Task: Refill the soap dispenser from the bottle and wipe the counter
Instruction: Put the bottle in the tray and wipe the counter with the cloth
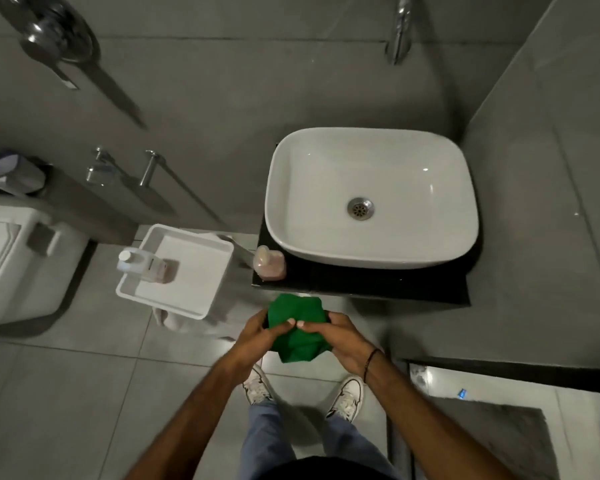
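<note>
Cloth [297, 327]: green and bunched, held in the air just short of the counter [378, 282]'s near edge, not touching it.
Left hand [257, 336]: curled round the cloth's left side, thumb pinching on top.
Right hand [336, 336]: grasps the right side the same way. The pair are probably gathering it into a wiping pad.
Dispenser [269, 263]: upright on the counter's near left corner, just beside the basin [309, 174].
Bottle [142, 265]: in the tray [187, 278] to the left, off the counter, probably to keep the top free.
Stage: refill looks done; wiping not yet begun.
</note>
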